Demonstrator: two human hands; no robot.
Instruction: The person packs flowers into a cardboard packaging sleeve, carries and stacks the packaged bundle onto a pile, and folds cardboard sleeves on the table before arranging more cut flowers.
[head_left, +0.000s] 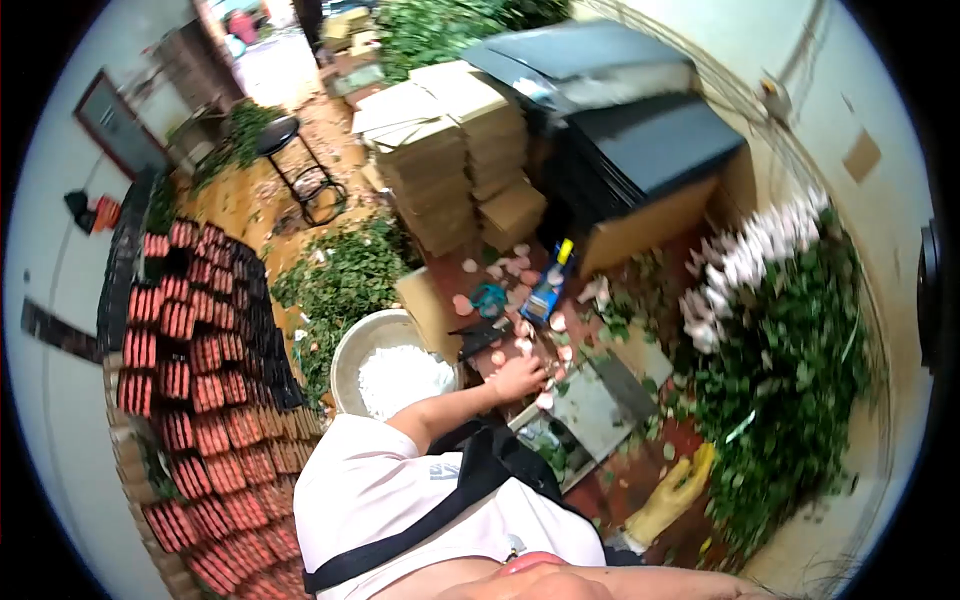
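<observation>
My left hand (520,378), bare, reaches over the dark red work surface among loose pink petals (558,322). Its fingers look spread and slightly bent, with nothing visible in them. Just beyond lie a blue box with a yellow part (541,303), a teal roll-like ring (488,299) and a black object (482,338). A grey-white board (596,412) lies between my hands. My right hand (682,482), in a yellow glove, stretches its fingers toward the leafy stems of a large pile of pale pink roses (790,400). Nothing shows in the glove.
To the left stand a round tub of white material (400,380) and many stacked bunches in brown wrapping with pink ends (205,400). Ahead are stacked cardboard sheets (430,160) and dark sheets (640,150). Leaves (345,265) and a black stool (280,135) are on the floor.
</observation>
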